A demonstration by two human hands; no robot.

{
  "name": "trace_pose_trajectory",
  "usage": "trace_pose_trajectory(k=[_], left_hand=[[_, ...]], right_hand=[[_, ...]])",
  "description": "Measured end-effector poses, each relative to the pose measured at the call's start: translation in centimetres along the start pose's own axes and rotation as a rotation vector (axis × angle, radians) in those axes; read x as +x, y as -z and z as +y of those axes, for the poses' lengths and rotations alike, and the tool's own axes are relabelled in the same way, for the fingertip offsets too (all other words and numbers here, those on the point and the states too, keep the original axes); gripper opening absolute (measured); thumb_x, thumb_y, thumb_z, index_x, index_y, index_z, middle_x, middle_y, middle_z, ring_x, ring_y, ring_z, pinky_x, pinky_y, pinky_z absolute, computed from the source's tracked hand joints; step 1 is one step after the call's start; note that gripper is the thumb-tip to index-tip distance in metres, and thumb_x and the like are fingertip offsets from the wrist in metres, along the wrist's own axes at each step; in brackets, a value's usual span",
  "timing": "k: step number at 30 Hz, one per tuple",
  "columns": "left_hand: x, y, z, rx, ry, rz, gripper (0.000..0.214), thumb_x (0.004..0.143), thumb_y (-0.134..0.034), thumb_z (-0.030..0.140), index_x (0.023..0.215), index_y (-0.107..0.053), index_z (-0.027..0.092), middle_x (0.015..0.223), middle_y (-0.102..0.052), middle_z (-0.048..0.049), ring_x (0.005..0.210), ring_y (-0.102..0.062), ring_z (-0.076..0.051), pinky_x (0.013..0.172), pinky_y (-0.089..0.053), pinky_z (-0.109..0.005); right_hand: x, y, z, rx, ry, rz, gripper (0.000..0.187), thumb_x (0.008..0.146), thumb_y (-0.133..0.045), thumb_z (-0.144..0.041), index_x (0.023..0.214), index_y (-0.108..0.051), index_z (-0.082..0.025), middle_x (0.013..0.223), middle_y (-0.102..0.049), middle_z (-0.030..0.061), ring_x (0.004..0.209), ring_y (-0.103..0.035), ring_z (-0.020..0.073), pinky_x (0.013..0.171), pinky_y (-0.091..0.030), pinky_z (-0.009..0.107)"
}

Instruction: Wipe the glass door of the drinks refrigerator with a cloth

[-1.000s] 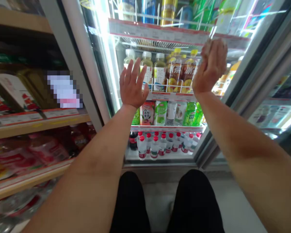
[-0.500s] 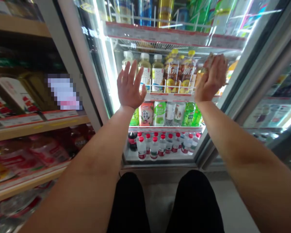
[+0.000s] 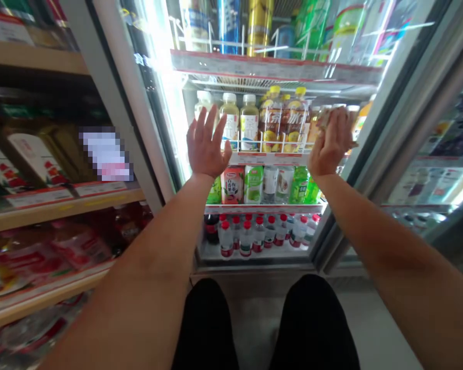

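Crumpled cloth is bunched under the right hand, toward the right side of the closed glass door of an upright drinks fridge, at the height of its second visible shelf.

Farthest left, wood-edged shelves carry large dark bottles with white labels and, lower down, pink-labelled bottles, somewhat blurred. A pixelated pale patch covers a spot near the shelves' right end.

The left hand is raised before the door's left part, its grip wide and bare, fingers spread upward; whether the palm touches the glass I cannot tell. Behind it and just to its right stand white-capped bottles, then yellow-capped bottles with lemon pictures. Below them are a red carton and a green carton; on the bottom, a dark bottle stands left of many red-capped clear bottles.

Farther right, the right hand's grip holds the cloth, fingers over it, with folds showing past both sides. Beyond runs a slanting metal upright.
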State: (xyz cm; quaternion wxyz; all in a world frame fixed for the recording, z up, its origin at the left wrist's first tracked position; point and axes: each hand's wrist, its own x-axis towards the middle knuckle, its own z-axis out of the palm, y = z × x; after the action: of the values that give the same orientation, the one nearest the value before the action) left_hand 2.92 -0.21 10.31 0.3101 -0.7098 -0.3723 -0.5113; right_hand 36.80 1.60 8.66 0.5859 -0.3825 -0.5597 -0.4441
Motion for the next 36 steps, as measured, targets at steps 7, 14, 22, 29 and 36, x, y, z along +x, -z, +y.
trace_pose_trajectory(k=[7,14,22,29,36], left_hand=[[-0.1,0.4,0.6,-0.036,0.011,0.005,0.063,0.095,-0.049,0.044,0.154,-0.043,0.023,0.165,-0.030,-0.0053,0.156,-0.013,-0.029,0.129,-0.006,-0.049],[-0.1,0.3,0.5,-0.003,-0.001,0.019,0.061,0.096,-0.048,0.043,0.154,-0.043,0.023,0.165,-0.030,-0.0047,0.156,-0.014,-0.027,0.129,-0.006,-0.049],[-0.1,0.4,0.6,0.010,0.002,-0.011,0.062,0.096,-0.046,0.042,0.155,-0.041,0.023,0.166,-0.027,-0.0040,0.157,-0.011,-0.027,0.129,-0.004,-0.047],[-0.2,0.2,0.3,0.060,-0.023,0.018,0.061,0.096,-0.045,0.040,0.155,-0.041,0.024,0.166,-0.028,-0.0016,0.157,-0.011,-0.021,0.130,-0.006,-0.043],[-0.3,0.1,0.4,0.073,0.005,0.009,0.066,0.095,-0.045,0.042,0.156,-0.036,0.019,0.167,-0.024,-0.0055,0.157,-0.009,-0.020,0.130,-0.007,-0.043]], right_hand=[[1.7,2.3,1.7,0.025,0.210,-0.314,0.053,0.104,-0.029,-0.037,0.153,-0.043,-0.024,0.160,-0.042,0.0043,0.156,-0.023,0.0258,0.127,-0.019,0.051],[1.2,1.2,-2.5,0.063,0.207,-0.345,0.056,0.102,-0.030,-0.035,0.157,-0.038,-0.024,0.162,-0.039,0.0023,0.157,-0.018,0.0254,0.127,-0.025,0.052],[4.1,0.4,-6.7,0.094,0.129,-0.340,0.056,0.104,-0.023,-0.034,0.159,-0.034,-0.027,0.164,-0.035,0.0000,0.157,-0.017,0.0273,0.127,-0.020,0.057],[3.4,-0.9,-11.2,0.173,0.446,-0.575,0.053,0.105,-0.023,-0.034,0.157,-0.034,-0.035,0.163,-0.031,-0.0133,0.157,-0.019,0.0198,0.131,-0.016,0.047],[5.5,-2.4,-15.0,0.219,0.282,-0.455,0.067,0.101,-0.032,-0.026,0.164,-0.012,-0.031,0.167,-0.025,-0.0063,0.159,-0.008,0.0268,0.130,-0.009,0.061]])
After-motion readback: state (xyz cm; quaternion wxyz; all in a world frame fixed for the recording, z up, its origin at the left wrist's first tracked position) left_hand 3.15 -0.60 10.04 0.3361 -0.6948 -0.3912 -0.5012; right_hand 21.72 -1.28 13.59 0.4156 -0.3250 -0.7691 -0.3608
